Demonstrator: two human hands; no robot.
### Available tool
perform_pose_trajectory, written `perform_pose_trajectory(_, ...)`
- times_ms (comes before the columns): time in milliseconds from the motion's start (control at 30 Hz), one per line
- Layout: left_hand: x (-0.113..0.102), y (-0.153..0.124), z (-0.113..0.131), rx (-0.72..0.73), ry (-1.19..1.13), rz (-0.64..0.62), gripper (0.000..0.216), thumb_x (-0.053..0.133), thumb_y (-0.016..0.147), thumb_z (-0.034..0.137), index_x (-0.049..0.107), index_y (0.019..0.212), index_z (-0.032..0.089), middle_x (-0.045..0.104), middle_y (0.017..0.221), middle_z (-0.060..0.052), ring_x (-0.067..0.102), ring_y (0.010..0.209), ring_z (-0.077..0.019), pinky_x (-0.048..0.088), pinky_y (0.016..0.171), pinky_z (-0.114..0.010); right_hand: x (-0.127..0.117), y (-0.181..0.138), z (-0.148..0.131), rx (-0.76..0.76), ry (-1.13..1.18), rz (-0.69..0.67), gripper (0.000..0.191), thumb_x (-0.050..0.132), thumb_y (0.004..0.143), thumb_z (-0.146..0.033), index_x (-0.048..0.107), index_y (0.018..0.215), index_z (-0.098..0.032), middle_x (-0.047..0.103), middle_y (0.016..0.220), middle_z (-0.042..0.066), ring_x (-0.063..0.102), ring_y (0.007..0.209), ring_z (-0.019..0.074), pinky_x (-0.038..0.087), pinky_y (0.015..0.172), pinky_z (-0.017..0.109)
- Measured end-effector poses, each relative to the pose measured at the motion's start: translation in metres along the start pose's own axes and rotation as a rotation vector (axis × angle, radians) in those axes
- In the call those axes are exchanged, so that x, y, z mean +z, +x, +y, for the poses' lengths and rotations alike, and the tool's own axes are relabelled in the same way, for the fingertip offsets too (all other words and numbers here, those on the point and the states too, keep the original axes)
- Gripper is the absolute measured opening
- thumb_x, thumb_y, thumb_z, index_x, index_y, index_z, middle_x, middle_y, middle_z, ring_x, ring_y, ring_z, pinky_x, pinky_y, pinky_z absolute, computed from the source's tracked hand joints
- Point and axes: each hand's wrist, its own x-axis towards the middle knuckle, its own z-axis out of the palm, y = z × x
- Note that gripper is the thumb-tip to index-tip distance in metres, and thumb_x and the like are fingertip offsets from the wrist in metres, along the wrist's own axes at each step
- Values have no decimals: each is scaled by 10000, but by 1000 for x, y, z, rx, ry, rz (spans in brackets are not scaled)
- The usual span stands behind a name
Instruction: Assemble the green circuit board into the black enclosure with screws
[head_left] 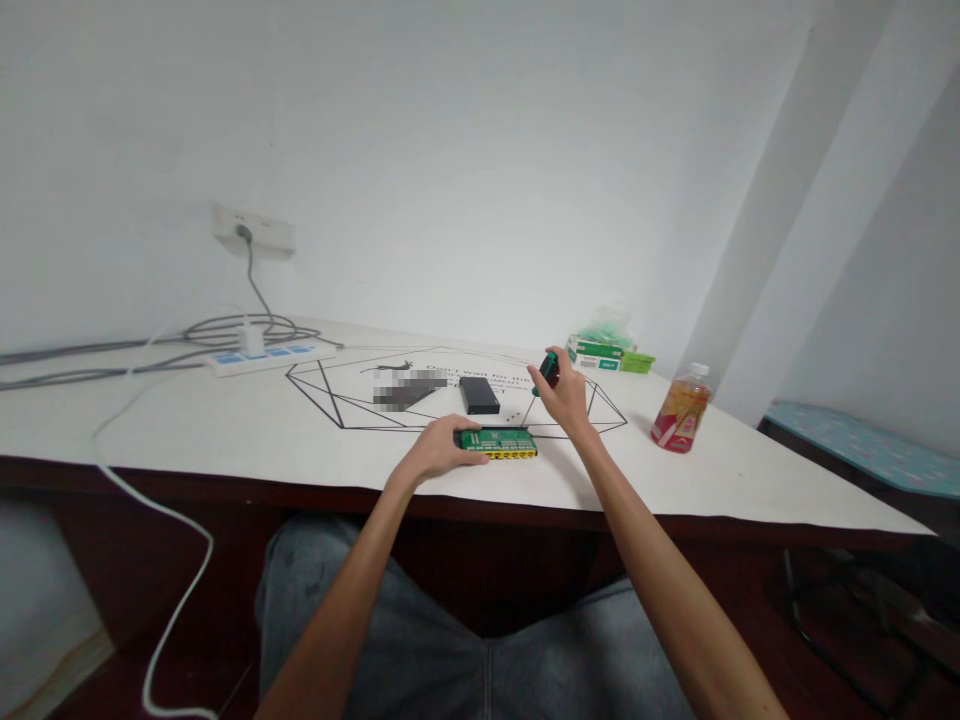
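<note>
Head view: left hand (pixel 436 447) is pinching one green circuit board with yellow ports (pixel 506 440) on the white table (pixel 300 460), hiding its left end; right hand (pixel 568 396) is gripping one black-and-green screwdriver (pixel 550 370), tip blurring near the far edge. One black rectangular box (pixel 480 395) is lying behind.

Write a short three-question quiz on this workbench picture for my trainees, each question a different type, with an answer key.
1. What does the right hand hold?
A) a white cable
B) a screwdriver
C) a power strip

2. True or false: the left hand grips the end of the green circuit board that lies farther from the drink bottle.

3. Fill in the colour: the row of ports along the board's near edge is ____.

Key: 1. B; 2. true; 3. yellow.
</note>
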Motion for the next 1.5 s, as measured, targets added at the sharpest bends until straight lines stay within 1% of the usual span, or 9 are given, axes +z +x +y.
perform_pose_trajectory(267,0,1,3,-23,19,-31,677,814,568,555,709,1115,169,685,1170,-103,629,1085,-298,486,963,-372,-6,-3,-6,27,-11,-63,464,453,924,-517,499,1236,-176,617,732,14,599,634,183,444,677,271)
perform_pose_trajectory(433,0,3,-2,-21,35,-45,667,813,571,539,702,1120,177,672,1198,-108,620,1101,-301,477,978,-386,-17,8,-14,31,3,-194,382,353,953,-381,502,1238,-175,651,806,34,618,673,174,443,680,267)
perform_pose_trajectory(533,0,3,-3,-14,42,-43,670,813,572,533,700,1129,178,670,1205,-108,615,1113,-302,473,987,-386,-22,17,-20,-38,-75,-246,370,456,922,-406,521,1216,-191,654,802,29,627,740,186,431,720,271)
perform_pose_trajectory(633,1,4,-5,-7,40,-31,659,812,571,539,703,1120,191,676,1197,-100,616,1110,-305,475,989,-391,-24,21,-29,-66,-221,-300,333,428,946,-444,552,1152,-213,675,848,54,623,797,216,407,714,286)
perform_pose_trajectory(833,3,5,-10,-4,15,-14,651,813,568,541,702,1109,195,683,1170,-94,624,1090,-294,486,972,-379,-21,29,-42,7,-272,-476,368,379,940,-285,447,1287,-182,706,983,104,639,841,247,399,698,301)
perform_pose_trajectory(967,4,4,-8,-7,17,-12,666,810,563,552,699,1112,190,683,1166,-96,627,1088,-296,488,969,-380,-17,33,-48,-70,-442,-471,342,461,940,-379,497,1228,-198,704,1054,128,642,958,292,404,746,322)
perform_pose_trajectory(1067,2,3,-4,-15,22,-7,656,809,563,547,700,1106,196,687,1164,-92,631,1084,-297,493,965,-381,-13,32,-53,-35,-540,-450,383,423,963,-472,501,1205,-185,709,1033,148,652,954,319,412,761,347)
perform_pose_trajectory(1300,1,1,-2,-16,19,-20,634,797,575,557,697,1094,206,690,1163,-89,630,1080,-300,495,955,-387,-19,34,-57,23,-477,-522,358,362,958,-286,452,1290,-187,696,1126,138,652,982,296,420,773,353)
perform_pose_trajectory(1500,3,2,-6,-31,15,-21,668,801,582,574,683,1118,195,672,1187,-101,617,1097,-299,481,976,-390,-17,34,-70,-80,-520,-519,316,483,949,-466,534,1150,-228,697,1108,125,641,995,285,423,776,331)
